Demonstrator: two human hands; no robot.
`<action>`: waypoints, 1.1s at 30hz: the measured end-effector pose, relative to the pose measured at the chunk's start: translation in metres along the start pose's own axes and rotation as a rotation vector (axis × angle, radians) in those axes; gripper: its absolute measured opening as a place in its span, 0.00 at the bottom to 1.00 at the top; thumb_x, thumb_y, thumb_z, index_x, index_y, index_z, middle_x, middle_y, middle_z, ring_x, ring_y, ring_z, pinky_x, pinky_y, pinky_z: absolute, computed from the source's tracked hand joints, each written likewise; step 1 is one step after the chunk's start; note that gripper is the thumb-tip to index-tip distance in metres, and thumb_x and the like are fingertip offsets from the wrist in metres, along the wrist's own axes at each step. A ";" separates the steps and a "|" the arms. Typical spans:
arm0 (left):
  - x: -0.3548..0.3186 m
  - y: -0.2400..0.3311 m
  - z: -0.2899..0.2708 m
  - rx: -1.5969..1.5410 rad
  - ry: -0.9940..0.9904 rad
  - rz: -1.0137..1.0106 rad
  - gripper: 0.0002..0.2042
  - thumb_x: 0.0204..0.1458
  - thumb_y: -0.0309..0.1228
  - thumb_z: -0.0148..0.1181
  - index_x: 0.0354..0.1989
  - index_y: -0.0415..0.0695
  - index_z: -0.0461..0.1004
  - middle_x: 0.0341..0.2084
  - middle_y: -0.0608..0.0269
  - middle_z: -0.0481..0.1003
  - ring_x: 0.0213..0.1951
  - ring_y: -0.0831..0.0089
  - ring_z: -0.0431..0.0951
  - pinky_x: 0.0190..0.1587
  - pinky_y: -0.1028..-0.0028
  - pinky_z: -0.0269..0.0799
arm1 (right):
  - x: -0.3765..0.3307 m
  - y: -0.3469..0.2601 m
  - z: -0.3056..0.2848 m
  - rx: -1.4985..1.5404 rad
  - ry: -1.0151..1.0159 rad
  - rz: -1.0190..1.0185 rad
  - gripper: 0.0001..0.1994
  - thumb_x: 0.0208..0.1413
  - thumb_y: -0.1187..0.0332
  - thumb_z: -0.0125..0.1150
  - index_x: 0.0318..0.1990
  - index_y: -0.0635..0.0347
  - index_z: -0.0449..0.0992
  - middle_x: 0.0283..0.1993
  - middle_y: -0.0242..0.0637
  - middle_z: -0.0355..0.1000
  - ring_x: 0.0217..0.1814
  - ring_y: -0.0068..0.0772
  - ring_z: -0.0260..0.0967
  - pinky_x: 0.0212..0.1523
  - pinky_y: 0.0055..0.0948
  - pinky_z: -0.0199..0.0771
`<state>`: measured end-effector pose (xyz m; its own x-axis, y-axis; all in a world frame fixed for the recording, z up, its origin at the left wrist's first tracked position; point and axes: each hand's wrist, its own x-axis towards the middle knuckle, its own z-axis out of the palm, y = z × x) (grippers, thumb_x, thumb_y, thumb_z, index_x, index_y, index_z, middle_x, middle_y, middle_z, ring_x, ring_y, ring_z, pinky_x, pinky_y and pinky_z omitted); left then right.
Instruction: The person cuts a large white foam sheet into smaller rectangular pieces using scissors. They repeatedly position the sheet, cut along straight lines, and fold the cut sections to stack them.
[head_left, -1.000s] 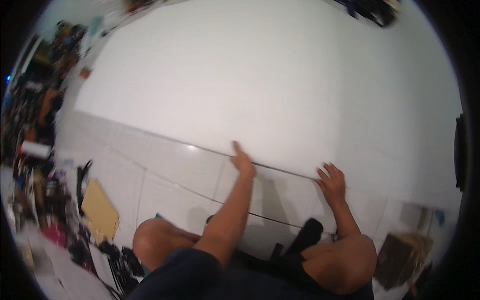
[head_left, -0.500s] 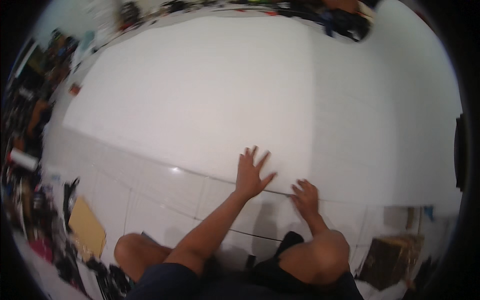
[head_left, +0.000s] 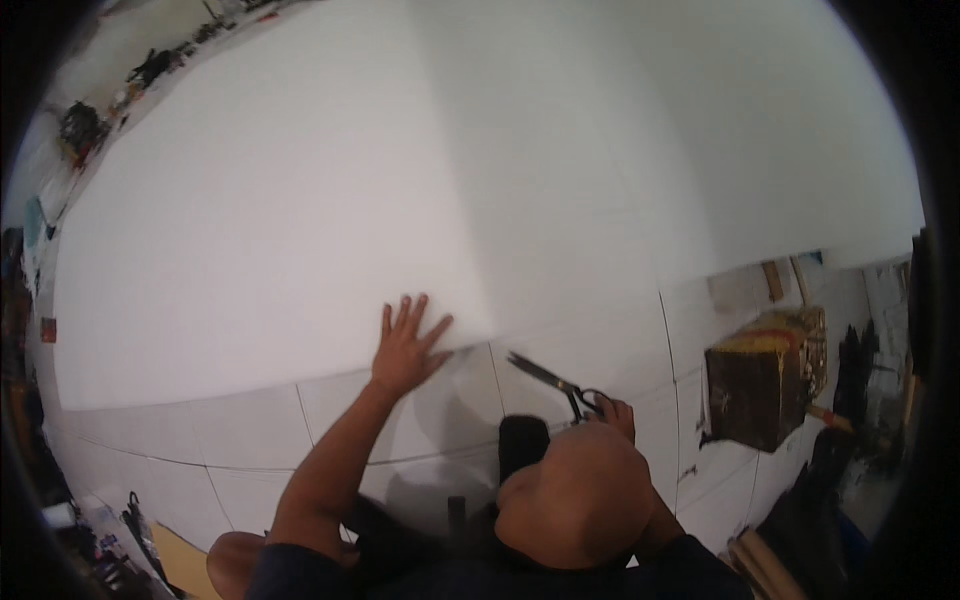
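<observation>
resting on the white sheet (head_left: pixel 270 200), left hand (head_left: pixel 403 356) splayed; right hand (head_left: pixel 618 417) gripping scissors (head_left: pixel 564 386).

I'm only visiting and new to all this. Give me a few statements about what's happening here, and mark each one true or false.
1. The left hand has its fingers spread over the white sheet. True.
2. The right hand is empty. False: it holds scissors.
3. A brown box is to the right of the scissors. True.
4. The sheet is crumpled into a ball. False: it is spread out.
5. The scissors' tips point toward the box. False: they point away from it.
</observation>
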<state>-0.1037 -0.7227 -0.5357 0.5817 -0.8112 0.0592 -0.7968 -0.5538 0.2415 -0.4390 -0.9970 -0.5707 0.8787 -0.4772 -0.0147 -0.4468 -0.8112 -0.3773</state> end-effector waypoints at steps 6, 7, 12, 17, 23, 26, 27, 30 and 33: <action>0.003 0.015 -0.020 0.003 0.023 0.017 0.30 0.47 0.47 0.67 0.60 0.55 0.70 0.65 0.49 0.58 0.68 0.47 0.54 0.68 0.45 0.48 | -0.011 -0.005 -0.009 0.014 -0.088 -0.101 0.20 0.47 0.71 0.64 0.50 0.64 0.72 0.45 0.48 0.70 0.47 0.51 0.68 0.47 0.46 0.67; 0.008 0.014 -0.018 -0.025 -0.006 0.017 0.29 0.47 0.46 0.67 0.60 0.54 0.70 0.64 0.49 0.59 0.68 0.48 0.55 0.67 0.46 0.50 | -0.004 -0.003 -0.011 0.029 -0.112 -0.133 0.20 0.46 0.71 0.64 0.49 0.65 0.73 0.45 0.48 0.70 0.47 0.51 0.68 0.47 0.45 0.67; 0.021 0.027 -0.015 -0.048 -0.106 -0.037 0.29 0.48 0.42 0.67 0.60 0.52 0.69 0.61 0.48 0.63 0.65 0.48 0.59 0.65 0.51 0.58 | 0.020 -0.014 -0.032 -0.043 -0.403 -0.051 0.20 0.43 0.68 0.67 0.44 0.64 0.73 0.44 0.48 0.71 0.46 0.53 0.69 0.45 0.45 0.69; 0.023 0.041 -0.025 -0.012 -0.134 -0.055 0.30 0.49 0.41 0.67 0.61 0.49 0.66 0.60 0.48 0.63 0.65 0.48 0.59 0.65 0.50 0.57 | 0.024 -0.020 -0.037 0.298 -0.705 0.218 0.21 0.45 0.63 0.69 0.44 0.65 0.72 0.41 0.50 0.71 0.45 0.55 0.70 0.44 0.45 0.71; 0.030 0.056 -0.021 0.079 -0.152 -0.072 0.30 0.49 0.39 0.66 0.62 0.49 0.66 0.62 0.47 0.61 0.66 0.49 0.58 0.65 0.48 0.57 | -0.026 -0.038 -0.007 1.185 -0.650 0.456 0.18 0.53 0.58 0.65 0.42 0.63 0.70 0.38 0.47 0.70 0.42 0.47 0.69 0.43 0.39 0.69; 0.027 0.057 -0.014 0.082 -0.173 -0.119 0.30 0.50 0.38 0.65 0.62 0.47 0.65 0.64 0.46 0.59 0.66 0.47 0.58 0.65 0.47 0.57 | -0.023 -0.064 0.005 1.319 -0.654 0.472 0.15 0.56 0.60 0.62 0.40 0.61 0.69 0.36 0.44 0.69 0.40 0.43 0.67 0.41 0.36 0.68; 0.028 0.059 -0.011 0.057 -0.182 -0.138 0.30 0.50 0.38 0.65 0.62 0.46 0.65 0.64 0.46 0.58 0.66 0.47 0.58 0.65 0.46 0.56 | -0.017 -0.072 0.009 1.348 -0.649 0.477 0.14 0.57 0.60 0.61 0.40 0.61 0.69 0.36 0.42 0.68 0.39 0.41 0.67 0.40 0.35 0.67; 0.026 0.062 -0.009 0.001 -0.158 -0.140 0.31 0.49 0.38 0.66 0.63 0.45 0.63 0.64 0.44 0.58 0.66 0.44 0.57 0.65 0.45 0.56 | -0.009 -0.090 0.015 1.391 -0.640 0.461 0.11 0.59 0.62 0.58 0.39 0.60 0.68 0.34 0.39 0.67 0.37 0.36 0.65 0.39 0.32 0.66; 0.024 0.060 -0.011 -0.051 -0.122 -0.167 0.32 0.48 0.38 0.66 0.62 0.44 0.63 0.64 0.43 0.58 0.67 0.42 0.55 0.65 0.46 0.55 | 0.003 -0.105 0.023 1.408 -0.630 0.431 0.09 0.62 0.64 0.55 0.38 0.59 0.66 0.33 0.35 0.66 0.34 0.31 0.63 0.37 0.29 0.65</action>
<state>-0.1354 -0.7734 -0.5097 0.6781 -0.7277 -0.1029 -0.6802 -0.6744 0.2873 -0.3852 -0.9051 -0.5524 0.8193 -0.0792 -0.5679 -0.4773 0.4545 -0.7520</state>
